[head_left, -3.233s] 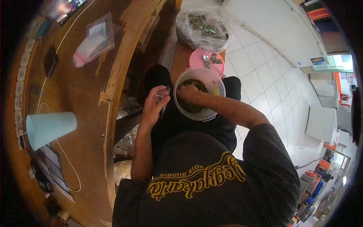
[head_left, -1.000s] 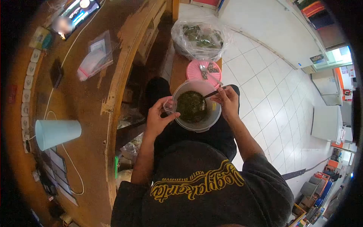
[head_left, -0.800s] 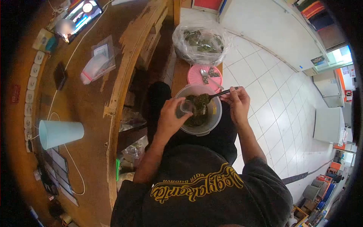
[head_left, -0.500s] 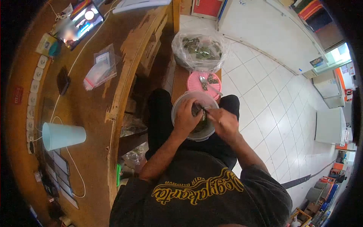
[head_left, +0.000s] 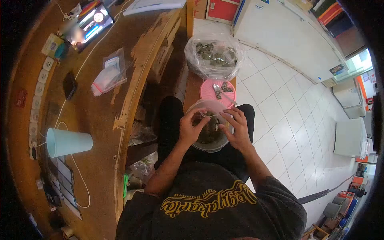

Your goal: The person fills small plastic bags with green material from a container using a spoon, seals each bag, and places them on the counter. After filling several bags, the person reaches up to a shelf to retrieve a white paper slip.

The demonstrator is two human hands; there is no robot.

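Right over a round translucent plastic tub (head_left: pixel 213 106) propped between black-trousered knees (head_left: pixel 170 120), probably so spills land inside, the left hand (head_left: pixel 189 128) is pinching a small clear plastic container (head_left: pixel 204 115), but can't tell the right hand's (head_left: pixel 239 130) grip.

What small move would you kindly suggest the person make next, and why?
I would probably steady the small clear plastic item with the right hand: the left hand holds it at one side, the right hand is open close by, and the round whitish plastic bucket with dark green contents sits beneath.
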